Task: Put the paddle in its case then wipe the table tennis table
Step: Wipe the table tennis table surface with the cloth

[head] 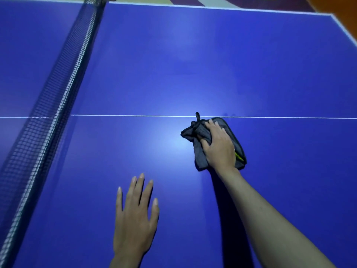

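Now my right hand (219,147) presses the grey cloth (201,144) flat beside the white line (135,115); left fingers (142,182) spread, empty; I should wipe the worktop (173,64) with even pressure.

Dim indoor light, with glare pooling on the blue table tennis table (193,55).

A soft white sheen is glowing at mid-frame beside the grey cloth (201,151), and a fainter one is spreading farther up. The right forearm (270,219) is casting a dark shadow to its left. The wide lens is bending the table's far edge and the net (63,84); the whole picture is looking slightly soft and grainy.
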`<state>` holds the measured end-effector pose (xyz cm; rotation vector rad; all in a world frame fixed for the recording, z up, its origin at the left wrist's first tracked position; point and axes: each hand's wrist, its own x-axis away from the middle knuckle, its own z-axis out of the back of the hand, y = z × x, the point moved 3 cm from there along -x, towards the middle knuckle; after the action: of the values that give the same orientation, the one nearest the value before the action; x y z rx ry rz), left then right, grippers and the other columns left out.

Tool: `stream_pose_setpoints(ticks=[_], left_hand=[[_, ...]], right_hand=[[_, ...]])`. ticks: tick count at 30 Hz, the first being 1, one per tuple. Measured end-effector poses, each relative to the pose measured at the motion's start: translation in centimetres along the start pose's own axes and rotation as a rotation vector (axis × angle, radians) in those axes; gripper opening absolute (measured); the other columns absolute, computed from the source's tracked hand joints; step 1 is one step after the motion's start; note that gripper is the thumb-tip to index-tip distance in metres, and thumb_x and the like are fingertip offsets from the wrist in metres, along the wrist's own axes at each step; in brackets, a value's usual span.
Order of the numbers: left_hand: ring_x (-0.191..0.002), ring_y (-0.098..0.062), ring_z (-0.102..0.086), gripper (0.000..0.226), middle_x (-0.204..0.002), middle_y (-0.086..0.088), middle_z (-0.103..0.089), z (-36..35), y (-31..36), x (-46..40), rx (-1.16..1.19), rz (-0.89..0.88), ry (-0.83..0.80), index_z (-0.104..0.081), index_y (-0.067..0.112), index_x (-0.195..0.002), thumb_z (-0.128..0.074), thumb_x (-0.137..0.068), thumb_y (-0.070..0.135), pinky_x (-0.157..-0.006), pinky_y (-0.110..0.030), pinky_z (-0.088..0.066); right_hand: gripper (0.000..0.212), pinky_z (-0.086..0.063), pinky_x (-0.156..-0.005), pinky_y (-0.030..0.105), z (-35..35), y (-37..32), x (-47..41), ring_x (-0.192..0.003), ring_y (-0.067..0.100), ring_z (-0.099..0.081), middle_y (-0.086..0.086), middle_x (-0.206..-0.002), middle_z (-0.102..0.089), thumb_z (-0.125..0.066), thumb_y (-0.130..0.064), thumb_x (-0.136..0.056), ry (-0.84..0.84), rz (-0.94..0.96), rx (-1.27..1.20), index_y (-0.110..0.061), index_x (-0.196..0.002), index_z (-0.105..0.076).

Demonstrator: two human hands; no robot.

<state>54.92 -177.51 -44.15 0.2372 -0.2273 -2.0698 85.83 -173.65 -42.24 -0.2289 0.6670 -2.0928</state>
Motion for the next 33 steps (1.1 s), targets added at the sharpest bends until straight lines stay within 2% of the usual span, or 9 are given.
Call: stream_pose_setpoints(ticks=[8, 13, 17, 21, 26, 29, 33], left_hand=[[-0.158, -0.017, -0.017, 0.06, -0.17, 0.002, -0.023, -0.2, 0.1, -0.3, -0.04, -0.014, -0.024, -0.041, 0.021, -0.157, -0.026, -0.105, 0.046, -0.124, -0.056, -0.021], [-0.158, -0.015, -0.014, 0.057, -0.169, 0.002, -0.024, 0.1, -0.1, -0.4, -0.041, -0.016, -0.026, -0.041, 0.021, -0.156, -0.026, -0.107, 0.046, -0.126, -0.054, -0.018], [-0.158, -0.014, -0.013, 0.057, -0.169, 0.004, -0.025, 0.3, 0.1, -0.2, 0.009, -0.005, -0.007, -0.036, 0.023, -0.158, -0.016, -0.109, 0.046, -0.127, -0.053, -0.013], [-0.158, -0.008, -0.009, 0.057, -0.169, 0.008, -0.024, 0.8, 0.3, 0.1, 0.119, 0.004, 0.011, -0.031, 0.026, -0.158, -0.016, -0.109, 0.049, -0.129, -0.048, -0.008], [-0.156, 0.0, -0.01, 0.048, -0.166, 0.013, -0.029, 2.2, -0.3, 0.6, 0.434, 0.015, 0.058, -0.036, 0.029, -0.156, -0.03, -0.11, 0.04, -0.129, -0.043, -0.008], [-0.156, -0.004, -0.014, 0.047, -0.164, 0.01, -0.034, 3.1, -1.8, 0.7, 0.349, -0.012, 0.072, -0.04, 0.026, -0.154, -0.029, -0.11, 0.038, -0.129, -0.043, -0.008], [-0.157, -0.011, -0.017, 0.054, -0.164, 0.005, -0.035, 3.1, -5.2, 0.4, 0.165, -0.045, 0.025, -0.041, 0.023, -0.154, -0.021, -0.109, 0.044, -0.129, -0.048, -0.011]], right_hand=[[0.055, -0.032, -0.124, 0.043, -0.2, -0.5, -2.6, -0.152, 0.021, -0.038, 0.001, -0.158, -0.05, -0.063, -0.018, -0.096, -0.017, 0.026, 0.016, -0.02, -0.15, -0.054], [0.055, -0.027, -0.127, 0.042, -0.9, -2.1, 3.2, -0.152, 0.022, -0.038, 0.0, -0.16, -0.048, -0.065, -0.019, -0.096, -0.032, 0.041, 0.015, -0.021, -0.15, -0.053], [0.057, -0.026, -0.128, 0.04, -1.5, -3.7, 10.1, -0.152, 0.02, -0.036, -0.001, -0.161, -0.046, -0.066, -0.021, -0.097, -0.042, 0.083, 0.018, -0.02, -0.152, -0.051], [0.061, -0.024, -0.128, 0.038, -2.0, -5.1, 16.7, -0.154, 0.017, -0.034, -0.005, -0.162, -0.045, -0.068, -0.022, -0.096, -0.041, 0.097, 0.025, -0.021, -0.153, -0.049], [0.065, -0.02, -0.129, 0.035, -2.2, -6.8, 23.2, -0.155, 0.013, -0.03, -0.008, -0.164, -0.04, -0.071, -0.023, -0.095, -0.065, 0.071, 0.047, -0.023, -0.155, -0.047], [0.066, -0.021, -0.13, 0.037, -2.4, -7.0, 24.7, -0.156, 0.01, -0.026, -0.011, -0.166, -0.036, -0.071, -0.022, -0.095, -0.073, 0.049, 0.053, -0.025, -0.156, -0.045], [0.066, -0.018, -0.13, 0.035, -2.8, -7.1, 22.0, -0.157, 0.01, -0.024, -0.012, -0.167, -0.034, -0.07, -0.021, -0.097, -0.074, 0.055, 0.071, -0.026, -0.157, -0.044]])
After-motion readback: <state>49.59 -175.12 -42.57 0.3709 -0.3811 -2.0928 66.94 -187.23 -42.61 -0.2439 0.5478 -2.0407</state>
